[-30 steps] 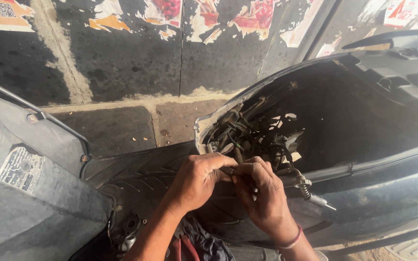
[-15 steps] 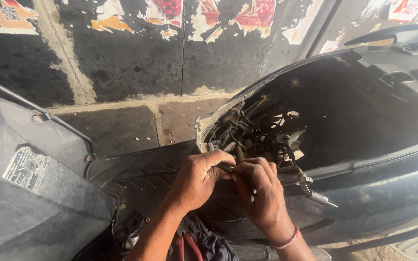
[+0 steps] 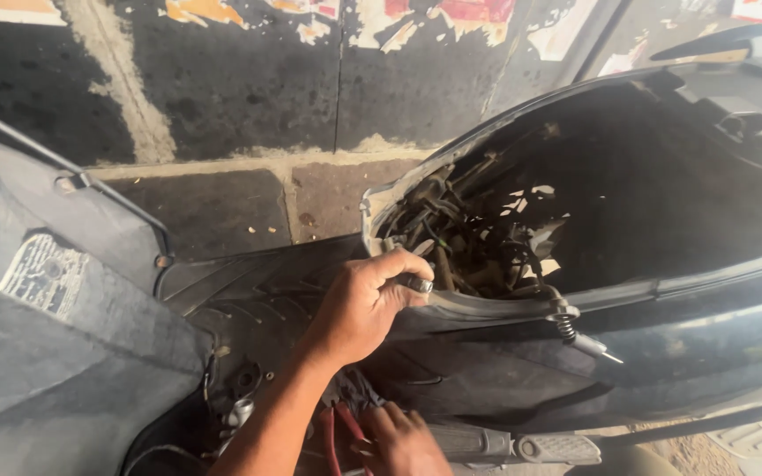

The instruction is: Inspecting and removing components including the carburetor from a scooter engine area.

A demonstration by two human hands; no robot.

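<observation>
My left hand (image 3: 362, 304) is closed around a black cable (image 3: 487, 306) at its metal collar, at the edge of the scooter's opened body (image 3: 663, 220). The cable runs right along the panel edge to a small spring and a thin metal tip (image 3: 588, 345). Behind my fingers sits a tangle of wires and hoses (image 3: 469, 238) inside the dark cavity. My right hand (image 3: 403, 441) is low at the bottom edge, fingers by some red-handled pieces (image 3: 339, 430); whether it holds anything is hidden.
A grey scooter panel with a label (image 3: 46, 335) fills the left. The black ribbed footboard (image 3: 257, 291) lies between. A folded footrest (image 3: 522, 448) sticks out bottom right. Behind is a concrete step and a black wall with torn posters (image 3: 249, 79).
Both hands were together on the cable; now my right hand has let go and dropped down to the bottom of the view. My left hand still grips the cable.
</observation>
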